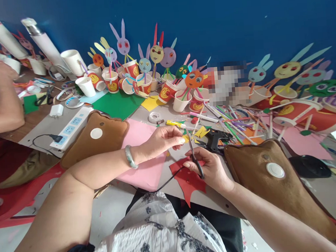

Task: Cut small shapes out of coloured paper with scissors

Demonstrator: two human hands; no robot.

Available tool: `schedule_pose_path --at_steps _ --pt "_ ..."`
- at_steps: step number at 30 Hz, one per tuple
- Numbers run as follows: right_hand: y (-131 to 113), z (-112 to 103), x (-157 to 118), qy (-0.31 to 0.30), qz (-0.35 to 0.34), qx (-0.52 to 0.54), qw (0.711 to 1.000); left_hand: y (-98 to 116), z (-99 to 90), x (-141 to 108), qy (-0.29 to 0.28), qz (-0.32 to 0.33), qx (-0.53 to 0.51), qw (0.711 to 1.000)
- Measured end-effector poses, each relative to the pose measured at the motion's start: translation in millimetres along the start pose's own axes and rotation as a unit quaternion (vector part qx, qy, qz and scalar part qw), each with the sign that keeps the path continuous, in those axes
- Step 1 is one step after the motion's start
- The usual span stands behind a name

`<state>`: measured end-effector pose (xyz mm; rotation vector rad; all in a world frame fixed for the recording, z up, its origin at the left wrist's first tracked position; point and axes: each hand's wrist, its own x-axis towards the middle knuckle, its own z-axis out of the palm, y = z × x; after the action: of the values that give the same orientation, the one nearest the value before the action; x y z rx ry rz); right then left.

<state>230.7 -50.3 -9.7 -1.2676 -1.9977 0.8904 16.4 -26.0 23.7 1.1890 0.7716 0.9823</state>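
My right hand [210,168] grips a pair of scissors [199,167], with fingers in the dark handles and the blades pointing up and away. Just left of the blades, my left hand [162,142] is pinched closed on a small piece of yellow paper [186,138]. More yellow paper scraps [202,132] lie beyond the blades, beside a black glue gun [217,138]. Under my right hand rests a cut red sheet [189,182]. A pink sheet [141,158] is spread beneath my left forearm.
Paper cups [112,83] carrying rabbit-faced figures line the blue wall. Brown plush warmers [254,173] lie on both sides. A power strip [71,127], a yellow marker [175,123], a tape roll [154,117] and scattered sticks [234,125] cover the table. Another person's arm [6,91] is at left.
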Motion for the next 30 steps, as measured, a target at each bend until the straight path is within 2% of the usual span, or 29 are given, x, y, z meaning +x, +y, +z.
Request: schedule_pose_path --at_steps 19,30 --pt "-2.8 -0.6 -0.2 -0.002 -0.001 0.007 1.0 -1.9 -2.3 2.2 0.01 0.021 -0.018 1.0" --pt "2.4 0.8 -0.8 -0.014 -0.002 0.021 1.0 -1.3 -1.2 0.9 -0.005 0.003 0.033 0.999"
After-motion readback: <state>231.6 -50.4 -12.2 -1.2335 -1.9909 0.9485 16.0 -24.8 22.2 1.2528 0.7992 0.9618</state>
